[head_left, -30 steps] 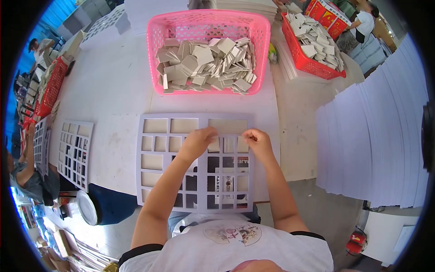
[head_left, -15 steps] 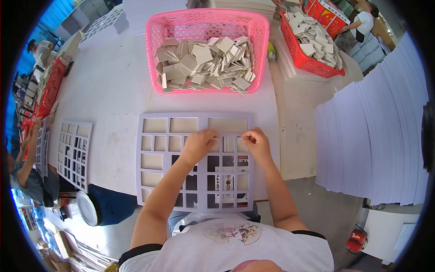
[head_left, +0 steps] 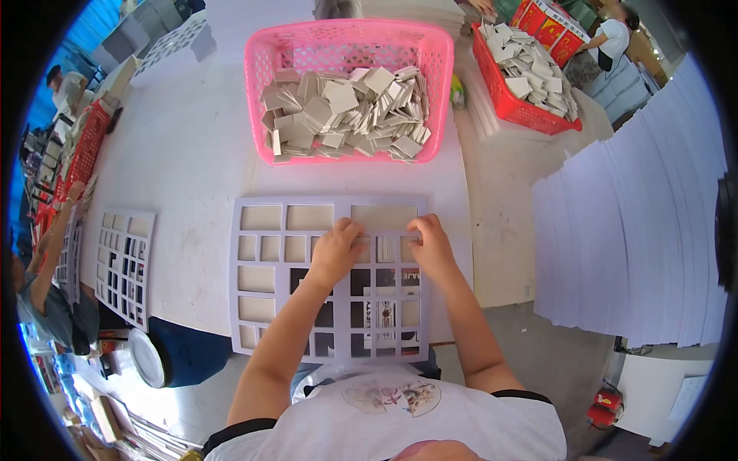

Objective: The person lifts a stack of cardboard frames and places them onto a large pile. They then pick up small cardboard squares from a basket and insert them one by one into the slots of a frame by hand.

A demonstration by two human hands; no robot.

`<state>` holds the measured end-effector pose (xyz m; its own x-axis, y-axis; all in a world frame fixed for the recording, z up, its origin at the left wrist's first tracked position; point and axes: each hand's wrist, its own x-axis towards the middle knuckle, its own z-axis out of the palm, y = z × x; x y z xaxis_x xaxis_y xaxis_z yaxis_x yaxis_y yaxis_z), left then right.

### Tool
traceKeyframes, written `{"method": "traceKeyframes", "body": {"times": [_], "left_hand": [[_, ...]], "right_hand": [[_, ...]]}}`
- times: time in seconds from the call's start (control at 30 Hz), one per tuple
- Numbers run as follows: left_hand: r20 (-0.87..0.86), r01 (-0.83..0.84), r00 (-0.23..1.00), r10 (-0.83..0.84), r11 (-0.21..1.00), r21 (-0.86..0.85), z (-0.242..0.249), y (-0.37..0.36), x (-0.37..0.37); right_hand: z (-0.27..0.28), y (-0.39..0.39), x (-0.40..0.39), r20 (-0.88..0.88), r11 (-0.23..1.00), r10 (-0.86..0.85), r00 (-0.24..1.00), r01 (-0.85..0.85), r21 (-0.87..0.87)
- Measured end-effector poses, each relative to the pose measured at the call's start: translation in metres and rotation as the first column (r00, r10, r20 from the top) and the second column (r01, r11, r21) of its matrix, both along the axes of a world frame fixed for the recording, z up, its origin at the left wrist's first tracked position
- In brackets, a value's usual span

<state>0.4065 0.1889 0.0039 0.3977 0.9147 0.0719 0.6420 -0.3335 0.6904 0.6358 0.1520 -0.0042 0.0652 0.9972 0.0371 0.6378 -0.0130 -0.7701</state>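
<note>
A white grid frame (head_left: 344, 278) with many rectangular openings lies before me. Grey-beige pieces fill its top openings and left column; darker openings show black and white print beneath. My left hand (head_left: 337, 250) rests on the grid at the second row, fingers curled together near an opening; what they hold, if anything, is hidden. My right hand (head_left: 430, 244) is at the right end of that row, its fingers bent together over a beige piece (head_left: 410, 247) in the opening. Beyond the grid stands a pink basket (head_left: 350, 160) heaped with loose grey-beige cards (head_left: 342, 97).
A red basket (head_left: 538, 117) of cards stands at the back right, near a person (head_left: 612, 42). Tall white sheet stacks (head_left: 630, 230) rise at the right. Another grid (head_left: 125, 265) lies left, beside a co-worker's arm (head_left: 55, 242). A blue barrel (head_left: 188, 352) stands below.
My right fingers have lowered onto the opening at the right end of the second row. My left hand has shifted slightly. The co-worker's hand at the left has moved upward.
</note>
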Motion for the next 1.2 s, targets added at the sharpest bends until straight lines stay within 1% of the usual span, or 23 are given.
{"method": "traceKeyframes", "body": {"times": [0.03,0.13,0.17,0.2,0.23,0.33,0.43,0.53,0.57,0.6,0.63,0.67,0.7,0.73,0.83,0.9,0.93,1.03,1.13,1.2], "left_hand": [[-0.007,-0.001,1.0,0.001,1.0,0.018,-0.003,0.001,0.0],[-0.024,-0.017,1.0,0.018,1.0,0.025,-0.007,0.003,0.002],[-0.021,-0.019,1.0,0.019,1.0,0.022,-0.006,0.003,0.003],[-0.019,-0.021,1.0,0.021,1.0,0.019,-0.005,0.003,0.003],[-0.017,-0.023,1.0,0.023,1.0,0.017,-0.004,0.002,0.003],[-0.004,-0.031,1.0,0.031,1.0,-0.001,-0.002,0.002,0.003],[0.009,-0.008,1.0,0.008,1.0,-0.008,-0.002,0.001,0.002],[0.016,-0.009,1.0,0.009,1.0,0.006,-0.013,0.003,-0.001],[0.123,-0.063,0.99,0.066,0.997,-0.033,-0.01,0.002,-0.001],[0.225,-0.108,0.967,0.123,0.991,-0.079,-0.002,0.001,0.002],[0.321,-0.145,0.93,0.18,0.981,-0.132,0.005,-0.001,0.005],[0.471,-0.179,0.846,0.25,0.965,-0.192,0.011,-0.003,0.014],[0.603,-0.198,0.733,0.315,0.947,-0.254,0.017,-0.004,0.025],[0.712,-0.206,0.594,0.374,0.927,-0.314,0.02,-0.004,0.032],[0.52,-0.09,0.818,0.245,0.948,-0.306,0.005,0.004,0.017],[0.434,-0.116,0.857,0.276,0.925,-0.361,0.004,-0.001,0.015],[0.388,-0.13,0.875,0.289,0.913,-0.387,0.003,-0.005,0.014],[0.318,-0.164,0.9,0.298,0.907,-0.388,0.021,-0.02,0.007],[0.363,-0.145,0.889,0.28,0.923,-0.357,0.006,-0.032,-0.006],[0.362,-0.224,0.847,0.389,0.88,-0.419,0.022,-0.042,-0.011]], "right_hand": [[-0.002,0.007,0.004,-0.022,1.0,0.025,0.999,-0.025,-0.006],[0.012,0.038,0.006,0.037,0.979,-0.089,0.995,0.08,0.186],[0.034,0.049,0.004,0.001,0.983,-0.125,0.992,0.124,0.139],[0.036,0.065,0.005,0.098,0.946,-0.151,0.984,0.115,0.303],[0.037,0.081,0.007,0.188,0.885,-0.191,0.964,0.086,0.458],[0.038,0.121,0.003,0.408,0.761,-0.283,0.868,-0.055,0.646],[0.014,0.144,0.019,0.492,0.851,-0.058,0.869,-0.215,0.478],[0.035,0.132,0.01,0.349,0.876,-0.116,0.93,-0.07,0.477],[0.035,0.125,0.007,0.156,0.916,-0.069,0.985,0.0,0.401],[0.033,0.115,0.003,-0.048,0.951,-0.043,0.998,0.056,0.304],[0.031,0.102,-0.001,-0.251,0.977,-0.044,0.967,0.094,0.191],[0.029,0.088,-0.008,-0.395,0.992,0.007,0.919,0.042,0.116],[0.028,0.075,-0.017,-0.533,0.999,0.041,0.845,-0.016,0.052],[0.027,0.063,-0.023,-0.659,0.997,0.064,0.749,-0.082,0.003],[0.016,0.036,-0.032,-0.643,0.991,0.017,0.766,-0.096,-0.088],[0.007,0.025,-0.032,-0.492,0.997,-0.022,0.87,-0.014,-0.069],[0.004,0.021,-0.032,-0.412,0.998,-0.046,0.91,0.026,-0.054],[0.011,0.011,-0.034,-0.43,0.994,-0.098,0.898,0.066,-0.088],[0.016,0.002,-0.028,-0.5,0.995,-0.079,0.862,0.041,-0.086],[0.018,-0.004,-0.018,-0.503,0.984,-0.103,0.858,0.013,-0.179]]}}
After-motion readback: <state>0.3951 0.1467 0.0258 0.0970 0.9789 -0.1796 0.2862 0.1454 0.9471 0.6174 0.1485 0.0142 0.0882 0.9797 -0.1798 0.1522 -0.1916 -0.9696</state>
